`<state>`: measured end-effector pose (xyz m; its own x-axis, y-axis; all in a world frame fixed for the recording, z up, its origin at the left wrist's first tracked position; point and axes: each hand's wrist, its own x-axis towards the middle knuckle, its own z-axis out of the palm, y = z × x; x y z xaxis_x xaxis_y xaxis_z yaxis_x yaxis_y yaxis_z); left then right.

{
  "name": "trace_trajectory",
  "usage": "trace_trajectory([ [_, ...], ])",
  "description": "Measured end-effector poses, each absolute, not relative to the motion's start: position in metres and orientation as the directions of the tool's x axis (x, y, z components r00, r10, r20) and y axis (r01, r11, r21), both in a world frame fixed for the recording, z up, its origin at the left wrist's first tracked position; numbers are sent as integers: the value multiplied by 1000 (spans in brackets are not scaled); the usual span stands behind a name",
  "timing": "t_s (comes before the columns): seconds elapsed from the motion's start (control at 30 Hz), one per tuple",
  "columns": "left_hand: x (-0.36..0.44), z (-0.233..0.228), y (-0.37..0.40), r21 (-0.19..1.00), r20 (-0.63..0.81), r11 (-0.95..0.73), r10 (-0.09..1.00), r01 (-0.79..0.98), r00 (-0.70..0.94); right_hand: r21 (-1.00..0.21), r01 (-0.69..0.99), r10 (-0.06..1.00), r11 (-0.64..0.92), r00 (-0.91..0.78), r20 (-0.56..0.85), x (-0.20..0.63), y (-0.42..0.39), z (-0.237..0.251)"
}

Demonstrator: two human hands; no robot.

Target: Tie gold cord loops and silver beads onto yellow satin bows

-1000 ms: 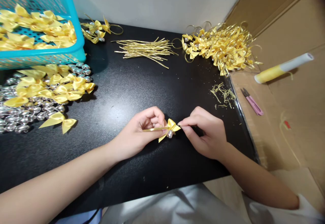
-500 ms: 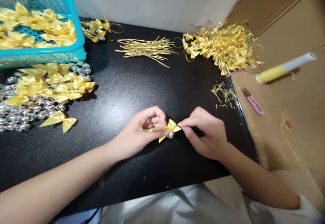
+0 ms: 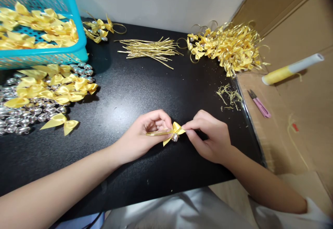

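Near the front middle of the black table, my left hand pinches a yellow ribbon bow between thumb and fingers. A gold cord lies along that thumb and runs to the bow. Just under the bow's knot hangs a silver bell-like bead. My right hand is closed in a pinch at the bow's right side, thumb and forefinger together. Whether it grips the ribbon tip or a cord end is hard to see; a thin dark end shows behind its fingers.
A turquoise basket of yellow bows stands at the left. Silver beads with bows on top lie before it. Gold cords lie at the back, finished bow loops at back right. Pink-handled snips rest on cardboard beside cord scraps.
Both hands stay almost in place. My right fingers have shifted slightly at the bow's right tip, and my left fingertips have moved slightly right.
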<state>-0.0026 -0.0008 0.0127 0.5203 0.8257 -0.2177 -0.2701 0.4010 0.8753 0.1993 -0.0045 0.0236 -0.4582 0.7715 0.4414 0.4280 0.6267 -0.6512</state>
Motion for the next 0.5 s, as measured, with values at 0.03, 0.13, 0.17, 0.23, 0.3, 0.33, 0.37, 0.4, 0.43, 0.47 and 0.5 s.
trace_trajectory([
  [0.03,-3,12,-1,875,-216,401,826,-271,521,-653,427,772,626,-459,440,199,-5,23],
  [0.13,-3,12,-1,876,-213,398,826,-272,522,-658,424,773,623,-461,436,200,-5,23],
  [0.17,-3,12,-1,876,-213,398,827,-273,520,-659,424,774,622,-461,434,200,-5,23],
  [0.23,-3,12,-1,873,-214,399,830,-280,515,-658,425,774,622,-460,434,200,-5,23],
  [0.3,-2,13,-2,870,-211,399,833,-291,511,-659,423,774,622,-460,435,200,-5,24],
  [0.33,-2,13,-2,868,-209,398,834,-295,511,-661,421,774,621,-460,435,200,-5,24],
  [0.37,-3,13,-2,868,-206,397,834,-298,512,-661,420,774,621,-459,435,200,-5,23],
  [0.4,-3,12,-2,869,-204,395,834,-298,512,-662,419,774,621,-458,436,200,-5,23],
  [0.43,-3,12,-2,870,-204,394,835,-297,511,-663,418,775,621,-457,437,200,-5,23],
  [0.47,-3,11,-2,871,-204,393,836,-296,509,-663,417,774,622,-457,439,200,-5,23],
  [0.5,-3,11,-2,873,-203,390,837,-294,508,-663,416,773,623,-455,441,201,-5,23],
])
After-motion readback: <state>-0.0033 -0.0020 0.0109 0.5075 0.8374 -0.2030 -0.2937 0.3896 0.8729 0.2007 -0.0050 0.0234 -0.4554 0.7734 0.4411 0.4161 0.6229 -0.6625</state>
